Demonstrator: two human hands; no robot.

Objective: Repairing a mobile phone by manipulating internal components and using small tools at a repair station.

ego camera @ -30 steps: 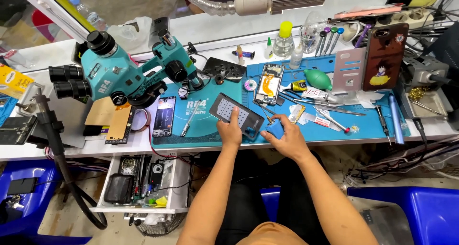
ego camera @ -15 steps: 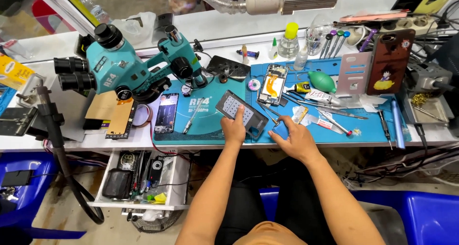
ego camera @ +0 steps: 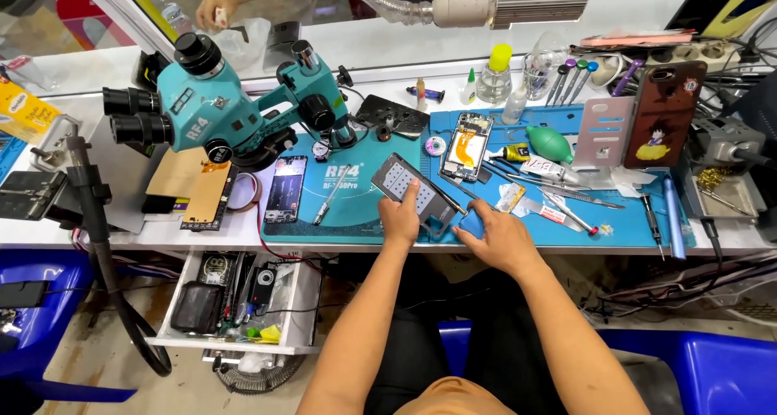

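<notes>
At the far left edge of the bench a yellow carton [ego camera: 20, 114] lies flat, tilted, only partly in view. Right of it a teal stereo microscope [ego camera: 218, 111] stands with its black eyepieces pointing left. In front of its base a brown rectangular panel [ego camera: 198, 190] lies on the white bench top, and just beside that a dark phone [ego camera: 286, 189] rests upright in the picture on the teal work mat [ego camera: 356, 221].

The left hand [ego camera: 401, 217] presses flat, fingers together, on the near end of a dark phone screen panel [ego camera: 413, 190]. That panel lies on the mat near the front edge of the bench; its long axis runs diagonally, far end pointing up and left, near end toward the person's right. The right hand [ego camera: 495, 235] lies just beside the panel's near corner, fingers curled loosely down on the blue mat [ego camera: 631, 221]; whether it pinches anything I cannot tell.

Further right, an opened phone [ego camera: 467, 146] with an orange strip lies beyond the hands, then a green bulb blower [ego camera: 550, 144], a small white-and-red tube [ego camera: 541, 169], and a brown phone case [ego camera: 664, 114] bearing a cartoon figure.
</notes>
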